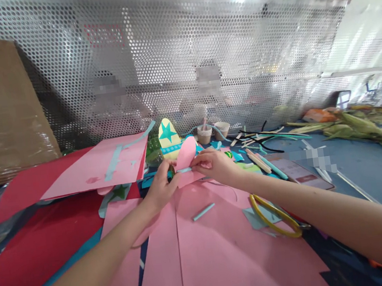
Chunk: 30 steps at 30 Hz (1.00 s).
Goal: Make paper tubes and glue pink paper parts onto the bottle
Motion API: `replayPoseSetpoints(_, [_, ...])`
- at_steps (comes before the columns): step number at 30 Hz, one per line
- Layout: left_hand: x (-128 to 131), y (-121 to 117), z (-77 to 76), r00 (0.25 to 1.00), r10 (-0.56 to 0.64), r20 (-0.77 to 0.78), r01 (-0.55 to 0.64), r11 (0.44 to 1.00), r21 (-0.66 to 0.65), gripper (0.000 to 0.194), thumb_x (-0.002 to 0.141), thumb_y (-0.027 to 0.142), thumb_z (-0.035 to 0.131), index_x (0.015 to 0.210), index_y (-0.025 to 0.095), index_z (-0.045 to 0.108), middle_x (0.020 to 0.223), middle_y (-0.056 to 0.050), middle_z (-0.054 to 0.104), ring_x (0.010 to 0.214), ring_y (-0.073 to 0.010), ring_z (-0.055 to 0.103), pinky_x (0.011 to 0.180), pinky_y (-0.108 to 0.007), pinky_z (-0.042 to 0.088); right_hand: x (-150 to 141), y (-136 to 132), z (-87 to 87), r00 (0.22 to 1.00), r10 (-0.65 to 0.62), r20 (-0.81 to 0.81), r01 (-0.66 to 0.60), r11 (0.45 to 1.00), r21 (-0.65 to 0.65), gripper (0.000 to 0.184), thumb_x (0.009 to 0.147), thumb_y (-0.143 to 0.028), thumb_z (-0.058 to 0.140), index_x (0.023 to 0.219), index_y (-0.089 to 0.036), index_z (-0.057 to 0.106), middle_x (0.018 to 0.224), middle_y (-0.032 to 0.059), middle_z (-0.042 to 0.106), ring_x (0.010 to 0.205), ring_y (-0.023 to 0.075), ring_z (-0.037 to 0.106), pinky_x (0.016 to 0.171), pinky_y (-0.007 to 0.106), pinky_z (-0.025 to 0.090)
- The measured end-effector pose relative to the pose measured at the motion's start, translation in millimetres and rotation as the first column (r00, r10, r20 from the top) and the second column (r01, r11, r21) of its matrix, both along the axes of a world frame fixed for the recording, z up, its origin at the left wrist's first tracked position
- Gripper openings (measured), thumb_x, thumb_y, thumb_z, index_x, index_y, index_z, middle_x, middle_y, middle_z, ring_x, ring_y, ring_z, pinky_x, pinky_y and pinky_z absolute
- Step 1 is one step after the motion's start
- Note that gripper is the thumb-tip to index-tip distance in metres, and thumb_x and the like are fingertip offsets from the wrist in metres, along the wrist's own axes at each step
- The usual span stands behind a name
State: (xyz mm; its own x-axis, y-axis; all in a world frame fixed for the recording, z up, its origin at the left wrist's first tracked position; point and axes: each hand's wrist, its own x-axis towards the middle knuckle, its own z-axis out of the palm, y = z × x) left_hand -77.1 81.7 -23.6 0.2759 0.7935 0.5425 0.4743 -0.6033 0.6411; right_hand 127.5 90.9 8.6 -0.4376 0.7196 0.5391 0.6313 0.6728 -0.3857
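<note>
In front of me, both hands meet at a pink paper cutout (186, 153) with a rounded top. My left hand (160, 189) pinches its left edge. On the other side, the closed fingers of my right hand (217, 167) grip the cutout by a narrow light-blue strip (183, 169) lying across it. Whether the strip is stuck down I cannot tell. Just behind stands a pale yellow paper shape (168, 134) bearing a teal star. Below my hands, a short light-blue strip (203, 211) rests on large pink paper sheets (222, 251).
Yellow-handled scissors (277, 221) lie under my right forearm, near a phone (300, 173). Two small cups (222, 131) stand before a perforated metal panel (173, 61). Corn husks (368, 131) lie right; red paper (49, 241) and cardboard (0, 112) are left. Blurred people show at the panel.
</note>
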Motion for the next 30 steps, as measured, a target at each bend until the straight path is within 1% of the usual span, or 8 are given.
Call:
replayPoseSetpoints(6, [1, 1, 2.3, 1.000, -0.014, 0.019, 0.014, 1.000, -0.002, 0.011, 0.087, 0.031, 0.045, 0.094, 0.022, 0.046, 0.091, -0.003, 0.053, 0.089, -0.0209, 0.053, 0.085, -0.035, 0.044, -1, -2, 1.3, 1.000, -0.021, -0.010, 0.020, 1.000, -0.015, 0.012, 0.076, -0.009, 0.071, 0.082, -0.020, 0.074, 0.083, 0.0035, 0.071, 0.081, 0.0175, 0.064, 0.078, 0.029, 0.048])
replayPoseSetpoints(13, [1, 0, 5.8, 1.000, -0.018, 0.004, 0.019, 1.000, -0.011, 0.009, 0.087, 0.030, 0.044, 0.092, 0.022, 0.045, 0.090, -0.002, 0.050, 0.084, -0.0194, 0.051, 0.082, -0.033, 0.043, -1, -4, 3.3, 0.999, -0.037, -0.003, 0.037, 0.999, -0.015, 0.011, 0.077, -0.010, 0.071, 0.084, -0.018, 0.074, 0.082, 0.0031, 0.070, 0.078, 0.0159, 0.064, 0.074, 0.026, 0.048])
replayPoseSetpoints(18, [2, 1, 4.6, 1.000, -0.016, -0.001, 0.016, 1.000, -0.016, 0.012, 0.088, 0.032, 0.045, 0.095, 0.023, 0.045, 0.091, -0.002, 0.051, 0.087, -0.0202, 0.051, 0.082, -0.033, 0.043, 1, -5, 3.2, 0.997, -0.028, 0.074, 0.027, 0.999, 0.021, 0.012, 0.081, -0.010, 0.068, 0.086, -0.020, 0.073, 0.085, 0.0030, 0.070, 0.087, 0.0180, 0.063, 0.081, 0.028, 0.047])
replayPoseSetpoints(21, [3, 3, 3.5, 1.000, -0.002, 0.014, 0.002, 1.000, -0.012, 0.014, 0.087, 0.034, 0.048, 0.095, 0.023, 0.046, 0.089, -0.001, 0.049, 0.084, -0.0197, 0.049, 0.081, -0.034, 0.043, -1, -10, 7.3, 0.986, -0.044, 0.161, 0.038, 0.999, 0.035, 0.014, 0.085, -0.011, 0.064, 0.092, -0.019, 0.073, 0.091, 0.0059, 0.071, 0.094, 0.0202, 0.063, 0.086, 0.031, 0.046])
replayPoseSetpoints(24, [3, 4, 3.4, 1.000, -0.001, 0.021, 0.001, 1.000, -0.001, 0.012, 0.086, 0.034, 0.048, 0.091, 0.023, 0.045, 0.085, 0.000, 0.046, 0.080, -0.0187, 0.048, 0.081, -0.034, 0.043, -2, -24, 14.5, 0.966, -0.065, 0.252, 0.056, 0.997, 0.044, 0.018, 0.089, -0.012, 0.058, 0.099, -0.018, 0.071, 0.101, 0.0090, 0.071, 0.101, 0.0229, 0.061, 0.092, 0.036, 0.045])
replayPoseSetpoints(26, [2, 4, 3.6, 1.000, -0.008, 0.014, 0.008, 1.000, -0.003, 0.011, 0.088, 0.034, 0.047, 0.091, 0.024, 0.045, 0.085, 0.001, 0.047, 0.080, -0.0186, 0.049, 0.080, -0.033, 0.044, 2, -39, 20.1, 0.952, -0.082, 0.296, 0.072, 0.996, 0.046, 0.019, 0.088, -0.011, 0.058, 0.103, -0.017, 0.069, 0.104, 0.0112, 0.070, 0.103, 0.0255, 0.061, 0.092, 0.038, 0.045])
replayPoseSetpoints(28, [1, 4, 3.7, 1.000, -0.005, 0.000, 0.005, 1.000, -0.009, 0.012, 0.089, 0.035, 0.046, 0.092, 0.024, 0.044, 0.085, 0.000, 0.047, 0.082, -0.0188, 0.050, 0.080, -0.033, 0.044, 17, -61, 23.9, 0.941, -0.098, 0.324, 0.089, 0.995, 0.042, 0.020, 0.086, -0.011, 0.059, 0.103, -0.017, 0.068, 0.104, 0.0126, 0.070, 0.099, 0.0274, 0.063, 0.086, 0.040, 0.048])
replayPoseSetpoints(30, [1, 3, 3.4, 1.000, 0.004, -0.013, -0.004, 1.000, -0.014, 0.012, 0.090, 0.035, 0.046, 0.092, 0.024, 0.043, 0.086, 0.000, 0.047, 0.084, -0.0193, 0.051, 0.081, -0.033, 0.044, 44, -88, 22.7, 0.933, -0.109, 0.343, 0.102, 0.994, 0.039, 0.019, 0.083, -0.013, 0.061, 0.101, -0.019, 0.067, 0.097, 0.0119, 0.071, 0.089, 0.0274, 0.066, 0.079, 0.040, 0.051])
